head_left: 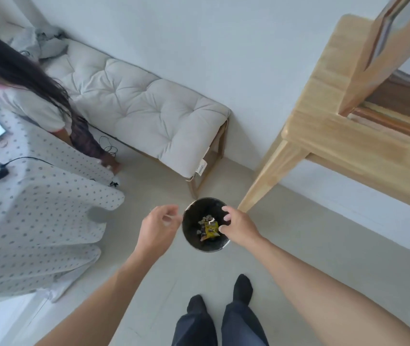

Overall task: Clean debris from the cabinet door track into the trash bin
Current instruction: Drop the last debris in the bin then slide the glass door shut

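Pale tiled floor (298, 245); round black trash bin (191, 239) at centre, scraps inside. Left hand (157, 227) at bin's 9 o'clock, loosely curled, empty. Right hand (238, 227) over 3 o'clock rim, fingers spread, empty.

Both bare forearms reach forward from the bottom of the frame toward its centre. The left hand (157, 228) sits just left of centre, fingers curled loosely inward with the thumb near the fingertips, holding nothing visible. The right hand (238, 227) sits just right of centre, palm down, fingers spread and slack. Two feet in dark socks stand at the lower middle.
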`<action>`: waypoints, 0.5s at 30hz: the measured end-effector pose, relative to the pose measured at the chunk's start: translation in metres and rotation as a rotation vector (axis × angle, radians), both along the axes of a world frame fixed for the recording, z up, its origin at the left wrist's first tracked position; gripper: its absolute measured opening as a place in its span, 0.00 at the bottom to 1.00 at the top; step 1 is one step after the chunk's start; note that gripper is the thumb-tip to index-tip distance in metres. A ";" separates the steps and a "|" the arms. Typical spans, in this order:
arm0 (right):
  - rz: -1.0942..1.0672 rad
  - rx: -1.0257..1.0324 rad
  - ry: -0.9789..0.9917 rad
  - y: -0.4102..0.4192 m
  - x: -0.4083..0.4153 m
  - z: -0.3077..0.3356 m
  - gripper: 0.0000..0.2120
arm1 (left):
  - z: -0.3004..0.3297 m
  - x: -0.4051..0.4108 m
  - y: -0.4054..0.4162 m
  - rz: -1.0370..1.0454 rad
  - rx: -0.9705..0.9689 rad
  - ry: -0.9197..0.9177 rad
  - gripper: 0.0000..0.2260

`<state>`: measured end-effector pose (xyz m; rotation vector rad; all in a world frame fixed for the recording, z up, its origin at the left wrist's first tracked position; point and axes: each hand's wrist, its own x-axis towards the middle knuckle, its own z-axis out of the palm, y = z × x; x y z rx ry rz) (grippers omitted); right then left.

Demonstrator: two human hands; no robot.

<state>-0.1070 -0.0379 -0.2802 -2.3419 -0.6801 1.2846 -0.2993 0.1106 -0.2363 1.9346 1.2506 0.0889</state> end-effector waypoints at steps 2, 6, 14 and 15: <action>-0.022 0.005 -0.008 -0.002 0.001 -0.002 0.30 | 0.000 -0.005 0.002 0.000 0.000 0.005 0.09; -0.075 0.059 -0.021 -0.014 0.008 0.023 0.26 | 0.019 0.006 0.005 -0.015 0.011 -0.011 0.10; -0.279 0.401 -0.194 -0.051 0.030 0.164 0.17 | 0.118 0.086 -0.005 -0.196 0.044 -0.211 0.13; -0.321 0.447 -0.223 -0.057 0.033 0.185 0.13 | 0.133 0.098 -0.009 -0.229 0.057 -0.239 0.13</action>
